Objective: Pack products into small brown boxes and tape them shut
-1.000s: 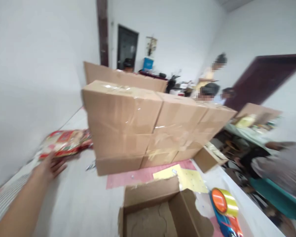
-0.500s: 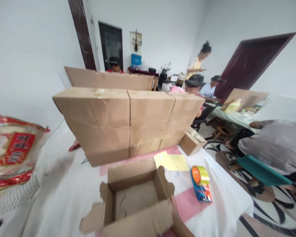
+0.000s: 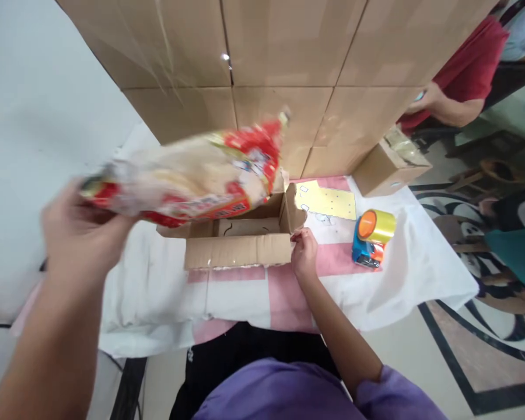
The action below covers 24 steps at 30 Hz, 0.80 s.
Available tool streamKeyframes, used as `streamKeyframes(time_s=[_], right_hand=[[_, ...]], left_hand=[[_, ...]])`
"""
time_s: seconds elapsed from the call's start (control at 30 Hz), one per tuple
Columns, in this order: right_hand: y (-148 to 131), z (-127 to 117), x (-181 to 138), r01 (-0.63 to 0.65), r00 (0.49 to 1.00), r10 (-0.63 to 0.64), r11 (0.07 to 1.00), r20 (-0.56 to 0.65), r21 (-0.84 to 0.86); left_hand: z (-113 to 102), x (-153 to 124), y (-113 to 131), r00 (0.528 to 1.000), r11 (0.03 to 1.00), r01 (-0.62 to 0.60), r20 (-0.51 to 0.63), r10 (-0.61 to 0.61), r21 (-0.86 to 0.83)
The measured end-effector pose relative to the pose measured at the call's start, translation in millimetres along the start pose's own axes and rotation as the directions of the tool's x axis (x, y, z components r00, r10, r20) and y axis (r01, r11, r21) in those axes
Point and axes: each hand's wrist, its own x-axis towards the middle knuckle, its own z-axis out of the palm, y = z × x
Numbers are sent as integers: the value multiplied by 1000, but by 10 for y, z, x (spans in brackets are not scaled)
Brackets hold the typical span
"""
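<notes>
A red-and-clear plastic food bag (image 3: 192, 181), blurred by motion and with pale contents, hangs above an open cardboard box (image 3: 238, 251). My left hand (image 3: 85, 224) is closed around the near left end of this bag. At the box's right front corner, my right hand (image 3: 305, 252) pinches the cardboard edge. The bag hides the box's back left part; some of its bare floor shows. To the right lies a tape dispenser (image 3: 367, 251) in blue and orange, carrying a yellow tape roll (image 3: 377, 226).
Stacked sealed cartons (image 3: 289, 111) form a wall behind the box. A small carton (image 3: 389, 163) stands at the back right, near a yellow sheet (image 3: 332, 201) on the cloth-covered table (image 3: 157, 303). A person in a red sleeve (image 3: 476, 64) is beyond the cartons.
My view has tipped down toward the table. The food bag, earlier at the far left, is now in my left hand above the box. My right hand has come onto the box corner.
</notes>
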Motion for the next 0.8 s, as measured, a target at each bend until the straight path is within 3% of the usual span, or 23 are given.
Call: streamKeyframes(time_s=[0.03,0.1,0.17,0.27,0.33,0.43,0.5,0.67,0.8], right_hand=[[7,-9,0,-5,1000,5,1000,-5,31],[24,-22,-6,-34,999,35,997,-10,65],[35,-24,-20,-71,997,71,995,1,70],[35,-10,-44,-99,995,98,995,32,33],[35,4,-60,-98,994,98,995,55,-10],[45,10,-89,-56,995,60,997,84,-50],[42,-7,-113,-7,995,14,997,102,-75],[-55,-110,-148,203,969,-170,961,179,-188],[-164,-133,-149,405,890,-326,887,319,-221]], left_hand=[[108,-18,36,991,999,-30,134,28,15],[294,-48,92,916,981,-120,399,49,155],[428,-68,138,873,873,-273,485,49,403],[562,-81,162,879,649,-408,470,87,643],[642,-79,113,851,622,-433,523,45,653],[713,-68,-38,795,657,-426,604,-56,622],[676,-71,-120,785,700,-393,614,-81,596],[458,-226,-91,888,803,-322,453,73,502],[500,-424,-91,871,806,-401,453,189,436]])
